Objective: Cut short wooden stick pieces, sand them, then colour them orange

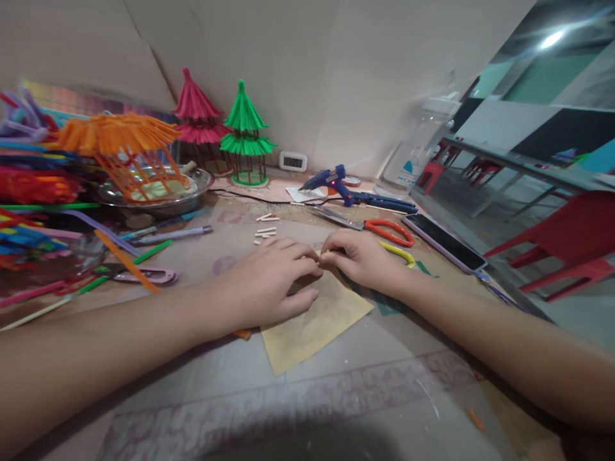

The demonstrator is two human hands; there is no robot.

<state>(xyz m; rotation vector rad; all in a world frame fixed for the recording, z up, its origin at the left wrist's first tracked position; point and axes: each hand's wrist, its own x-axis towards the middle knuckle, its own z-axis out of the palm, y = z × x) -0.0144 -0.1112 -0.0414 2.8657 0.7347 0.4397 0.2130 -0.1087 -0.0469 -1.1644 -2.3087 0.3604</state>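
Grip: left hand and right hand pinch far corner of tan paper | orange scissors beside right | sticks ahead

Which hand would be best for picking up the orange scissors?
The right hand, probably. The scissors lie just beyond its knuckles on that side of the table, while the left hand rests on the tan paper, farther away.
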